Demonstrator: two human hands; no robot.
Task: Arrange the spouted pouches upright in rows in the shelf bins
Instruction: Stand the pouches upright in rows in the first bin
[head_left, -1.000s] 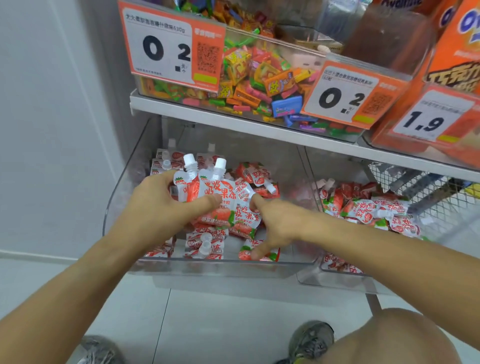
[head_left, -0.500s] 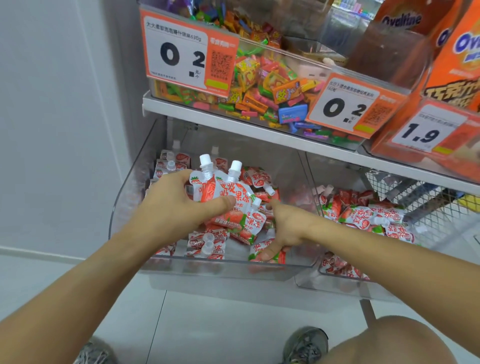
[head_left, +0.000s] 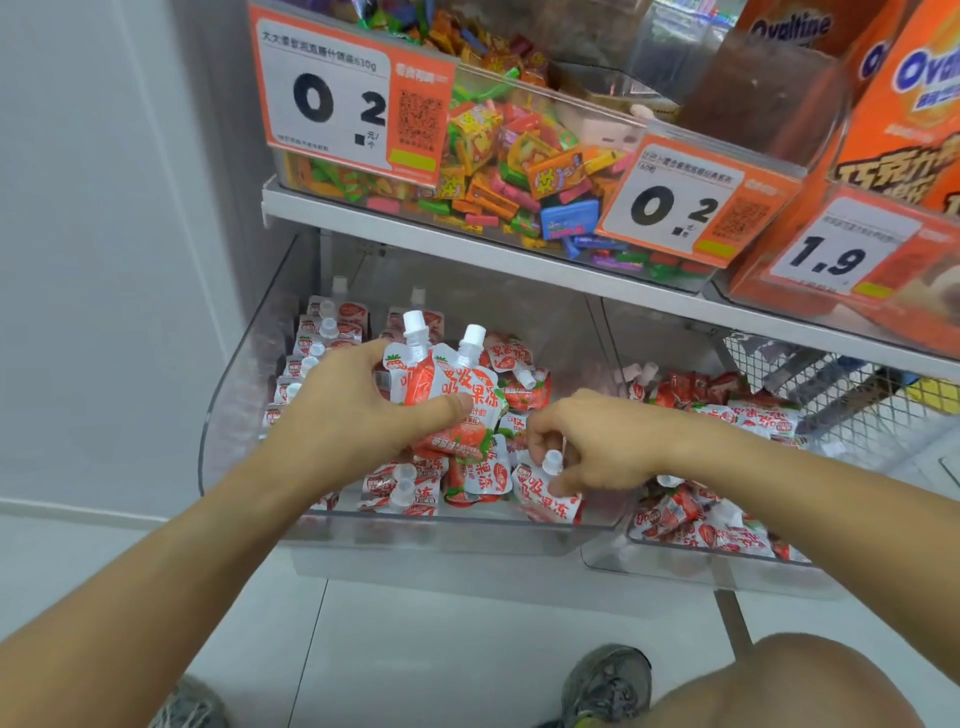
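My left hand (head_left: 353, 410) grips a small bunch of red-and-white spouted pouches (head_left: 447, 384) upright above the clear left bin (head_left: 415, 532), thumb across their fronts, two white caps sticking up. My right hand (head_left: 597, 441) pinches another pouch (head_left: 545, 501) by its spout near the bin's front right corner. A row of pouches (head_left: 322, 343) stands upright along the bin's left side. Loose pouches (head_left: 514, 374) lie jumbled in the middle. The right bin (head_left: 675, 558) holds more pouches (head_left: 727, 415) lying in a heap.
A white shelf (head_left: 467, 244) runs just above the bins, carrying clear bins of mixed candy (head_left: 519, 171) with orange price tags (head_left: 343, 98). Orange boxes (head_left: 909, 130) stand at the right. A wire basket (head_left: 831, 384) sits behind the right bin. My shoe (head_left: 608, 686) is on the floor below.
My right hand has closed on a pouch's spout at the front right of the bin and raised it slightly. My left hand keeps holding its bunch upright.
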